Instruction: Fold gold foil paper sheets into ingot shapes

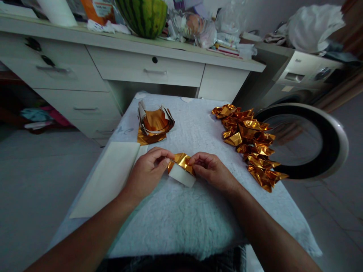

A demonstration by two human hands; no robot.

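Observation:
My left hand (147, 172) and my right hand (211, 170) both pinch a small sheet of gold foil paper (182, 161) with a white underside, held just above the white cloth-covered table (184, 219). The fingers of both hands are closed on its edges. A stack of flat gold foil sheets (154, 122) lies at the far left of the table. A pile of several folded gold foil pieces (249, 141) runs along the right edge.
A white paper strip (106, 177) lies on the table's left edge. Behind stands a white desk with drawers (113, 68), bearing a watermelon (143, 17) and clutter. At the right, a washing machine (306, 75) has its round door (306, 139) swung toward the table.

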